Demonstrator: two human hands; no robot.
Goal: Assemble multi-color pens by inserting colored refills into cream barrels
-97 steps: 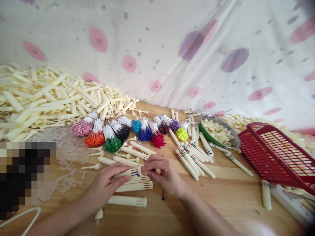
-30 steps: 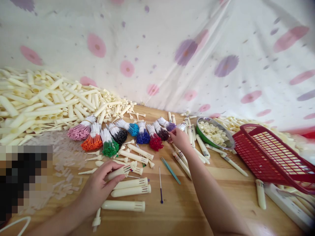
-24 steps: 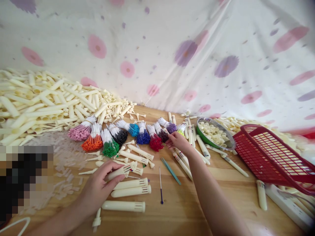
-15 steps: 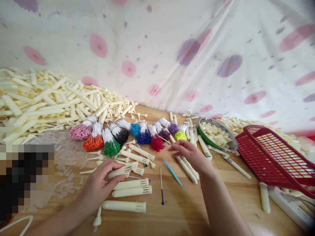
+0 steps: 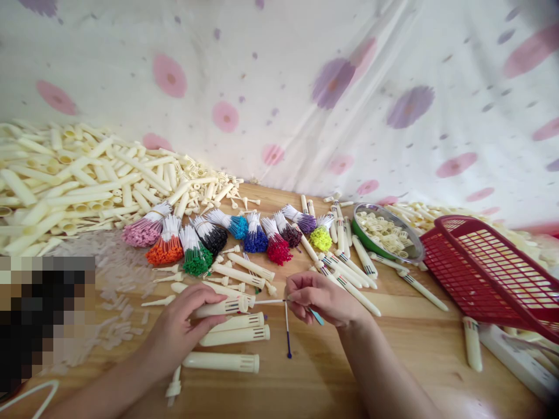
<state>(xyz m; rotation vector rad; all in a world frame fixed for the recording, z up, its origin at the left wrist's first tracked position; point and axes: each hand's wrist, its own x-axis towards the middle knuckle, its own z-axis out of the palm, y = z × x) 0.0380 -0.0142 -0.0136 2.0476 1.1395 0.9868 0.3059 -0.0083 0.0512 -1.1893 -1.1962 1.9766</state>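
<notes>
My left hand (image 5: 181, 326) grips a cream pen barrel (image 5: 222, 306) lying low over the wooden table (image 5: 414, 355), slotted end pointing right. My right hand (image 5: 321, 298) pinches a thin pen refill (image 5: 269, 301) and holds its white end at the barrel's mouth. A teal tool (image 5: 317, 316) pokes out under the right hand. A blue-tipped refill (image 5: 287, 331) lies loose on the table just below. Colour-sorted refill bundles (image 5: 227, 235) fan out behind the hands.
A big heap of cream barrels (image 5: 74, 180) fills the left. Assembled pens (image 5: 349, 279) lie right of centre, beside a green bowl of small parts (image 5: 386, 233) and a red mesh basket (image 5: 489, 273). Three more barrels (image 5: 238, 337) lie under the left hand.
My right hand reached back to the bundles near the purple and yellow ones, drew out a thin refill and brought it forward to the barrel's mouth. The left hand stayed put, holding the barrel.
</notes>
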